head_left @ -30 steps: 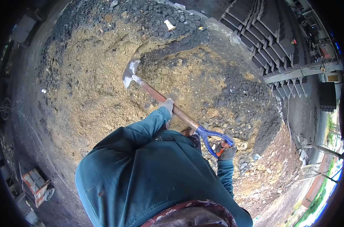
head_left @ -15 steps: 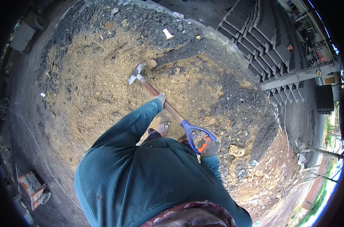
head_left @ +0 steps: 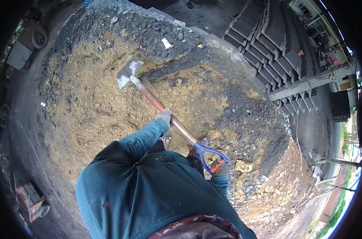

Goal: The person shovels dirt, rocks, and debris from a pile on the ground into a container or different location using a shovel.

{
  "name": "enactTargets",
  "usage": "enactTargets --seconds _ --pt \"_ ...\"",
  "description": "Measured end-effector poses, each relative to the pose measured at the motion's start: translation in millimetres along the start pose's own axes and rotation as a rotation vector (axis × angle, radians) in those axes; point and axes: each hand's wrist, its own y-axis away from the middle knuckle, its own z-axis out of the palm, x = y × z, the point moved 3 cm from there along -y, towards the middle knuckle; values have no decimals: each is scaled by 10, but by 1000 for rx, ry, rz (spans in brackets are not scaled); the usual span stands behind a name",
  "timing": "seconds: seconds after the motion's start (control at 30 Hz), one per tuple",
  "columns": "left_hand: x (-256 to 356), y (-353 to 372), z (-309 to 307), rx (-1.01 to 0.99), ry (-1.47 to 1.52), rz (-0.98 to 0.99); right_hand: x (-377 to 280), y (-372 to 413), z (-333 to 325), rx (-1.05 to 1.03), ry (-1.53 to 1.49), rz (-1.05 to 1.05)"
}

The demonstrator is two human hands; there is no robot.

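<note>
A shovel [head_left: 151, 98] with a wooden shaft slants across the middle of the view, its worn metal blade [head_left: 127, 73] at the upper left against the sandy soil. My left hand [head_left: 164, 116], in a pale glove, is wrapped round the shaft about halfway along. At the other end, my right hand [head_left: 221, 168] grips the orange bar of the blue D-shaped handle [head_left: 199, 149], close to my right side. The pile of yellowish soil [head_left: 97, 95] surrounds the blade, and my sandalled feet show partly beneath the shaft.
Dark gravel [head_left: 149, 30] borders the soil at the back, with a white cup [head_left: 167, 44] lying on it. Stacked grey slabs [head_left: 264, 47] stand at the upper right beside a beam [head_left: 308, 84]. A small wheeled cart [head_left: 30, 199] is at the lower left.
The shovel blade has shifted up and left over the soil, and its face now shows more broadly. My left hand moved slightly left and down; my right hand dropped a little lower.
</note>
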Motion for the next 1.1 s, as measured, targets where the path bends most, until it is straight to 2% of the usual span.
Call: enactTargets --seconds 0.13,0.2,0.27,0.3,0.33,0.4,0.43,0.47,0.5,0.53,0.63,0.7,0.77,0.8,0.83,0.87,0.9,0.93,0.97,1.0,1.03,1.07,1.1 --pt "895 147 637 -38 -33 349 -407 -553 447 16 -116 -21" --pt "1186 -141 1059 -90 9 378 -863 -594 928 -41 -191 5" --pt "1216 -454 1605 -36 -26 315 -1399 -488 1365 -106 -267 60" --pt "912 -803 1869 -98 -39 221 -1581 -449 1369 -89 -249 2" --pt "653 -1042 2182 -165 -50 130 -1650 -533 1067 -49 -262 -16" --pt "220 -469 2672 -65 -47 155 -1991 -655 506 6 -181 -110" --pt "32 -121 2791 -194 32 14 -2150 -542 332 39 -86 -159" --pt "-165 89 2957 -257 -80 -98 -2289 -477 168 107 -10 -213" --pt "-469 204 3116 -286 -46 -156 -2450 -405 33 183 69 -272" --pt "-762 320 3218 -320 -17 -214 -2635 -331 1 217 64 -234" --pt "-1506 615 3181 -403 82 -375 -2819 -238 -539 299 214 -277" --pt "-1972 571 2984 -382 128 -441 -2729 -163 -874 359 198 -275" --pt "-2179 466 2692 -297 156 -467 -2469 -188 -1196 342 281 -225" --pt "-2043 486 2565 -197 102 -444 -2315 -265 -1288 312 299 -208" --pt "-1938 461 2414 -95 47 -420 -2127 -301 -1219 320 193 -165" --pt "-1859 253 2272 -136 17 -356 -1935 -367 -1149 367 154 -82" --pt "-1775 -22 2172 -178 -10 -291 -1559 -575 -1412 329 141 -32" --pt "-1368 90 2109 -54 -36 -173 -1318 -753 -1270 398 115 -102" --pt "-944 214 2080 71 -59 -56 -1111 -862 -1136 264 44 12" --pt "-551 272 2087 90 -63 65 -609 -1176 -1349 204 -159 106" --pt "-191 296 2120 109 -68 185 -651 -1156 -846 252 -81 123" --pt "145 337 2220 93 -32 266 -520 -1325 -737 23 -293 229" --pt "438 297 2336 73 3 346 -685 -1315 -289 -95 -408 286"
